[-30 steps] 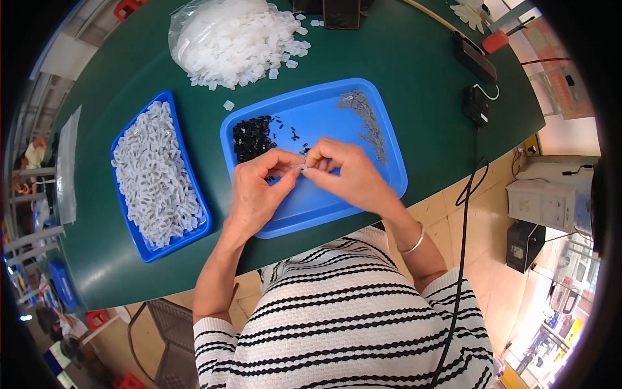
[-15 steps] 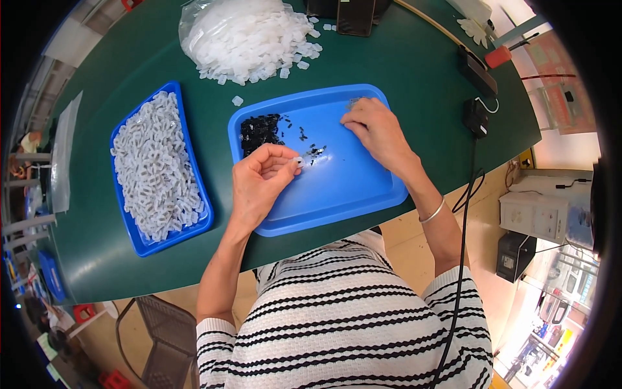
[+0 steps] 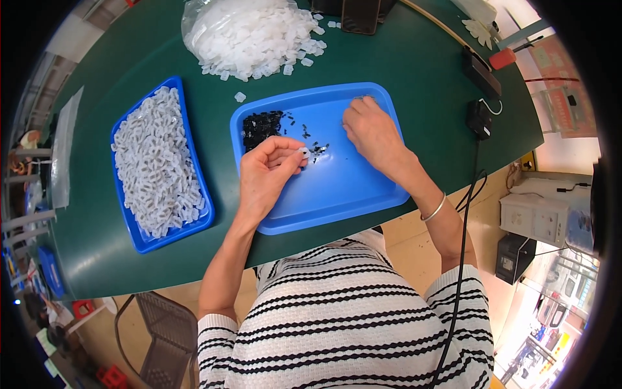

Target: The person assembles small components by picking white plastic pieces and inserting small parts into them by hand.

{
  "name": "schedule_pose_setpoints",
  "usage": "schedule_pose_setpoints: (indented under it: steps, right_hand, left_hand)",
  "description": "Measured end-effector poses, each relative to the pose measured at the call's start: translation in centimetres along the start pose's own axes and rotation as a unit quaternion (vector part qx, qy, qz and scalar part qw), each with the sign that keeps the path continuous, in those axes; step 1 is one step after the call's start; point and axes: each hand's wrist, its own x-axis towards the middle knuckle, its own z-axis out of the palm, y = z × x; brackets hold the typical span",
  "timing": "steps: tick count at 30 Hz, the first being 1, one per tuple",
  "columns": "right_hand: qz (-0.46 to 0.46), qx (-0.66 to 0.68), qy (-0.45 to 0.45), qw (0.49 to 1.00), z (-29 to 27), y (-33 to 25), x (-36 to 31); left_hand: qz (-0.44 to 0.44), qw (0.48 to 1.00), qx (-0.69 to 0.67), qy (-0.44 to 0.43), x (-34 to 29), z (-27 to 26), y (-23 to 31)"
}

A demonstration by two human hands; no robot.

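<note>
My left hand (image 3: 267,172) pinches a small translucent white plastic piece (image 3: 305,152) between thumb and forefinger, above the left half of the blue tray (image 3: 311,223). Past its fingertips lie a few loose black parts (image 3: 318,150) on the tray floor, and a heap of small black parts (image 3: 260,128) fills the tray's far left corner. My right hand (image 3: 376,133) reaches into the far right corner, its fingers bent down and closed together. They cover most of whatever lies there, and I cannot make out what is between them.
To the left stands a narrower blue tray (image 3: 208,217) full of whitish pieces with grey middles (image 3: 155,162). A plastic bag spills white translucent pieces (image 3: 259,39) at the far side of the green table (image 3: 97,240). A black cable (image 3: 463,240) hangs down at the right.
My right hand has pushed a little further into the tray's far right corner, fingers now more bent over the small clear items there. My left hand keeps its pinch on the white piece.
</note>
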Motion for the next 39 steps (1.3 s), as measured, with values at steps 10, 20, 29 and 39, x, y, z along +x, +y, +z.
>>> schedule_pose_setpoints:
  steps: [10, 20, 29, 39]
  right_hand:
    - [0.16, 0.522, -0.027, 0.837, -2.6, -4.1, -0.8]
    - [-0.002, 0.273, -0.007, 0.962, -2.9, -5.4, -0.6]
    - [0.026, 0.324, -0.041, 0.945, -3.1, -5.4, -0.1]
    - [0.019, 0.348, -0.046, 0.936, -2.9, -5.7, 0.1]
  left_hand:
    - [0.006, 0.999, -0.019, 0.026, 0.1, 0.4, -0.5]
    - [0.031, 0.999, 0.004, 0.029, -0.2, 0.9, -0.5]
    - [0.036, 0.998, 0.032, 0.039, -1.0, 1.2, 0.0]
    - [0.149, 0.972, 0.167, 0.064, -1.7, 1.6, 0.4]
